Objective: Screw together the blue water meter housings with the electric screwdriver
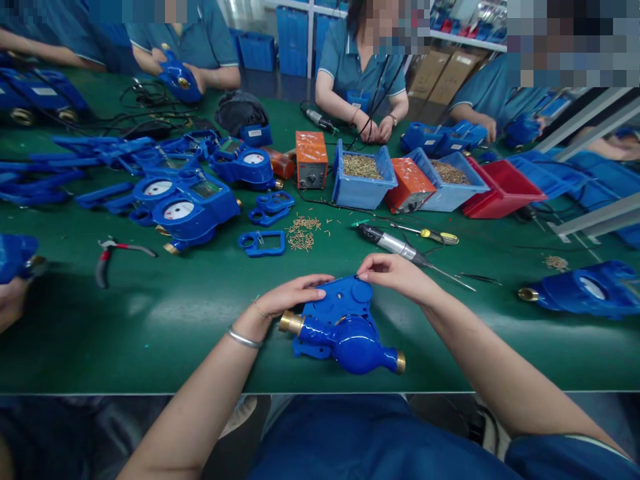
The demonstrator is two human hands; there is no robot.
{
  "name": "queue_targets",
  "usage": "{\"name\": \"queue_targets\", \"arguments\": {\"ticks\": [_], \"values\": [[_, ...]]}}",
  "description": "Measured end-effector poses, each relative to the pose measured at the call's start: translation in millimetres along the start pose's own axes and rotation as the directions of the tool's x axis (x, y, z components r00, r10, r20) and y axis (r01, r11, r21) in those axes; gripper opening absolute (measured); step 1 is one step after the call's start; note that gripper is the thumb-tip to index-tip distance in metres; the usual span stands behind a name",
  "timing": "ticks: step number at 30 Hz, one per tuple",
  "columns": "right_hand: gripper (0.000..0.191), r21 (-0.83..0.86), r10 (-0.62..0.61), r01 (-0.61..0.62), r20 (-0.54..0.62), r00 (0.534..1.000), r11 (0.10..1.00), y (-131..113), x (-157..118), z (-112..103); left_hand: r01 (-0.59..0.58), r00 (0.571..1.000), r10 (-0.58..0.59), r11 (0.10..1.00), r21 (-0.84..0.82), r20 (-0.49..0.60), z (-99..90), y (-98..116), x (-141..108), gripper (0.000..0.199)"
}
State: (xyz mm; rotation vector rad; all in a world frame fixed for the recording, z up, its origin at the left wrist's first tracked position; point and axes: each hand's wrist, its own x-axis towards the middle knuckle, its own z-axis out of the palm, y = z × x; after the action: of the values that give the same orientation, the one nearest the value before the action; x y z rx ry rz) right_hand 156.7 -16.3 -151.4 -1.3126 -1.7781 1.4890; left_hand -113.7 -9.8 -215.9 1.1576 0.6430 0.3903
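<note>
A blue water meter with brass threaded ends lies upside down on the green table, joined to a flat blue housing. My left hand rests on the housing's left edge, thumb on top and fingers behind it, holding it. At the housing's upper right corner is my right hand, thumb and index finger pinched together; whatever lies between the fingertips is too small to make out. A grey electric screwdriver lies just beyond my right hand. Loose screws are scattered past the housing.
Blue frames, more meters and red-handled pliers lie left. Beyond are an orange power box, screw bins and a red bin. A yellow screwdriver lies right. Co-workers sit around the table.
</note>
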Motion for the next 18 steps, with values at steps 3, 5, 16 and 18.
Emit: {"name": "queue_targets", "arguments": {"ticks": [3,5,16,18], "values": [[0.022,-0.009,0.019,-0.019,-0.004,1.000,1.000,-1,4,3,0.001,1.000,-0.001,1.000,-0.005,-0.007,1.3,1,-1,0.068],[0.018,-0.003,0.034,-0.034,0.007,0.999,0.999,-3,6,5,0.004,1.000,-0.004,1.000,-0.009,-0.014,2.5,2,-2,0.067],[0.017,-0.084,0.017,-0.011,0.070,0.997,0.996,-9,29,2,0.051,0.995,-0.046,0.997,0.051,-0.087,7.9,10,-10,0.066],[0.018,-0.187,-0.012,0.007,-0.024,1.000,0.982,-6,49,-1,0.070,0.995,-0.065,0.996,0.057,-0.081,3.4,5,-8,0.060]]}}
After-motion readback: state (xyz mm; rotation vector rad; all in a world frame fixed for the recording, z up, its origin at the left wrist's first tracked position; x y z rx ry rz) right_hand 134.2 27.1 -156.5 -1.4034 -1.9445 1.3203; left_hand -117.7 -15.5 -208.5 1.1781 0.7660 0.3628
